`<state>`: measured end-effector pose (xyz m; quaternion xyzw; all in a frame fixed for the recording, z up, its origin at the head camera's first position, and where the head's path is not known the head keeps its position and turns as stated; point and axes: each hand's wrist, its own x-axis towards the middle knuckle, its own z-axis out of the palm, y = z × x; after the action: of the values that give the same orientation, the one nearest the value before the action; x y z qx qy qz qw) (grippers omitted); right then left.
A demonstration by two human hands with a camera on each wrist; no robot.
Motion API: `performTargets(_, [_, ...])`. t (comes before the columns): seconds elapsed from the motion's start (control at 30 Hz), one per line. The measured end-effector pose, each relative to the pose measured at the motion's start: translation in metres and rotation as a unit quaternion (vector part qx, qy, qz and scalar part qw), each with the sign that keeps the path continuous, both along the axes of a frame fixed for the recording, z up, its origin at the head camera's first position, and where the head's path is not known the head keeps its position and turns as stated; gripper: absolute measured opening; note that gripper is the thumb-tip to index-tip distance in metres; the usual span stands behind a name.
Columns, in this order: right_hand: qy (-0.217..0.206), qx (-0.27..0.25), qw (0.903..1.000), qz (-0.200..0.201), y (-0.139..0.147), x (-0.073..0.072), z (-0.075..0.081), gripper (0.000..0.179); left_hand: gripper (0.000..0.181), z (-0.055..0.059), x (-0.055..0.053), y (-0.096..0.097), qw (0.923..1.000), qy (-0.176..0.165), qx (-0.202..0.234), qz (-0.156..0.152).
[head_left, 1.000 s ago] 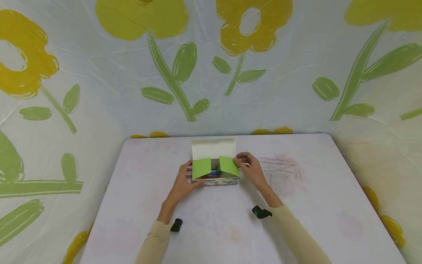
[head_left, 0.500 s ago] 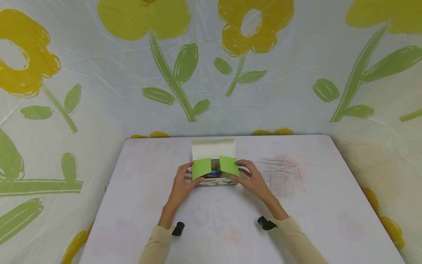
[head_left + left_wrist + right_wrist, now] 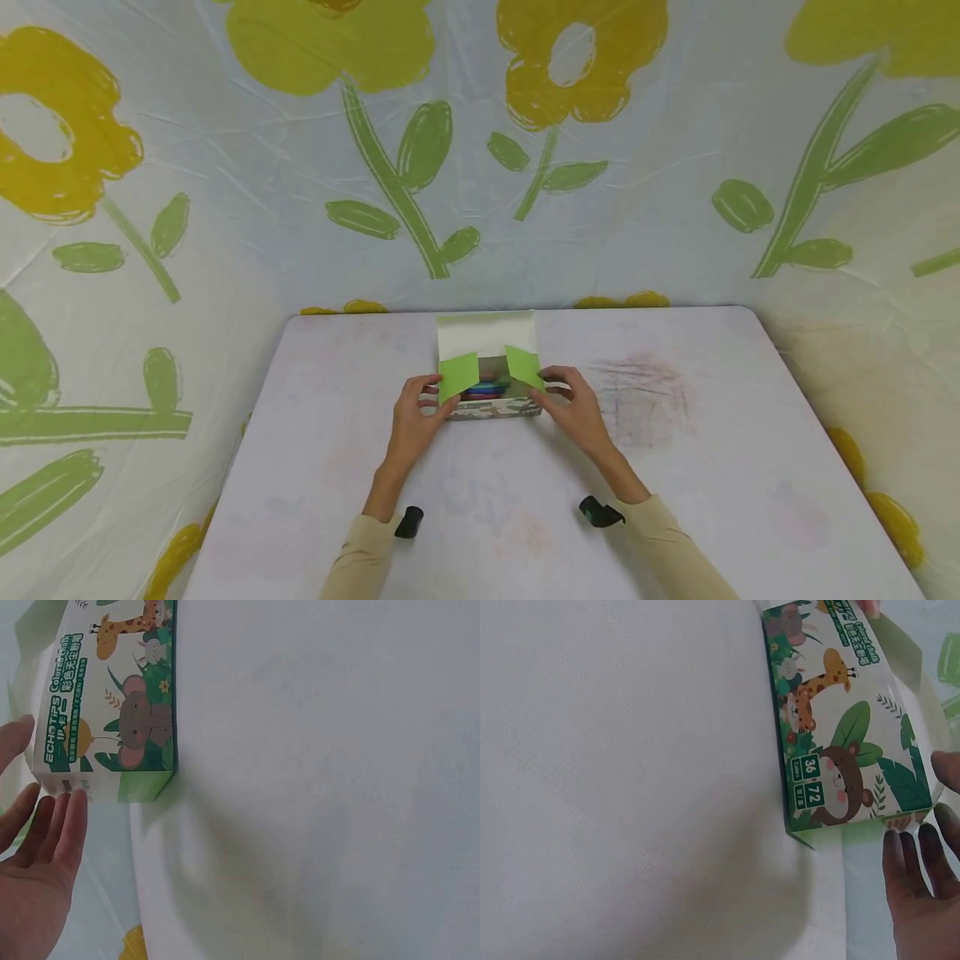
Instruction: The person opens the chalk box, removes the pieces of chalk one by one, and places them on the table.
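Observation:
A chalk box [image 3: 495, 408] printed "Colored Chalk" stands with its lid [image 3: 486, 335] raised toward the back. Two green side flaps [image 3: 457, 377] slope over the opening, and colored sticks [image 3: 486, 389] show between them. My left hand [image 3: 411, 421] holds the left end, thumb at the front rim and fingers along the side. At the other end, my right hand [image 3: 583, 421] has its thumb by the right flap [image 3: 525, 369] and its fingers at the side wall. Cartoon animals cover the front panel [image 3: 135, 712] in the left wrist view; a bear [image 3: 844, 784] shows in the right wrist view.
The box is near the back edge of a pale table [image 3: 480, 517]. A flower-patterned cloth [image 3: 630, 200] hangs behind and at both sides. Dark smudges [image 3: 648, 392] mark the tabletop on the right. Each wrist wears a small black camera [image 3: 602, 512].
My right hand came down from the flap's outer edge to the box's right front corner, its thumb at the front. Both flaps now tilt up more, the right one most.

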<state>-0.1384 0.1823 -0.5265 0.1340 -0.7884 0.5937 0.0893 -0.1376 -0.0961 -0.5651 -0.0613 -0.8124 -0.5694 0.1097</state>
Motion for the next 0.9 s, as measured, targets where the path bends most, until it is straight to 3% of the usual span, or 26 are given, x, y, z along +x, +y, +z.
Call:
performTargets(0.17, [-0.033,-0.019,0.9991,-0.017,0.002,0.001,-0.002,0.036,0.044,-0.001,0.003,-0.002,0.9997,-0.009,0.017,0.014])
performTargets(0.5, [-0.090,-0.093,0.9904,-0.049,0.017,-0.007,-0.038,0.025,0.033,-0.008,0.008,-0.004,0.9977,0.002,0.055,0.040])
performTargets(0.9, [-0.165,-0.096,0.9784,-0.079,0.022,0.000,-0.040,0.030,0.021,-0.014,0.019,-0.001,0.9950,-0.012,0.052,0.084])
